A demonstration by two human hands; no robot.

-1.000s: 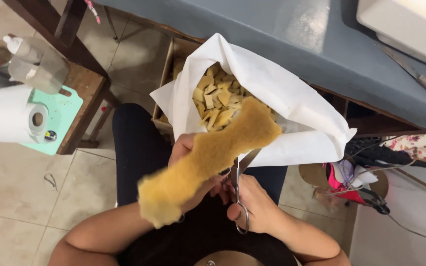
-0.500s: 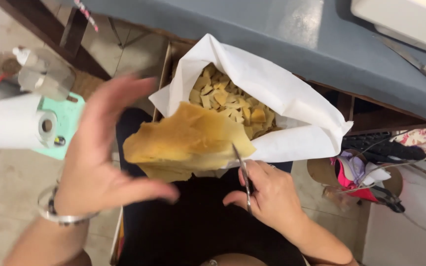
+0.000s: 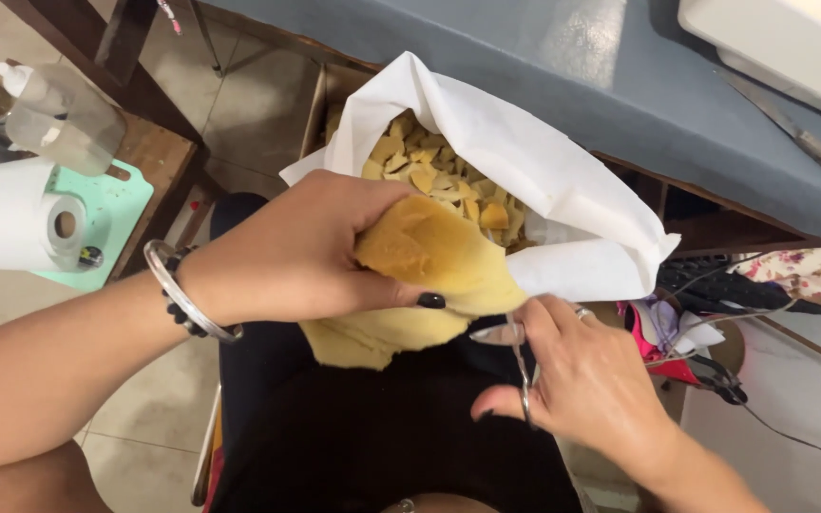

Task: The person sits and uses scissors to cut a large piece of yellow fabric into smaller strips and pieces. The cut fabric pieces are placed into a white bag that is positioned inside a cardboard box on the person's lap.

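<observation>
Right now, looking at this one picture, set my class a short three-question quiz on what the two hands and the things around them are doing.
1. True or false: the left hand grips the soft yellow foam sheet.
2. What does the right hand hold? A) metal scissors B) a paper roll C) a spray bottle
3. Fill in: the small yellow foam pieces lie inside a white ____ bag.

Key:
1. True; the fingers wrap over the sheet.
2. A; the metal scissors meet the sheet's lower edge.
3. Cloth, by its look; it sits open under the blue-grey table.
</observation>
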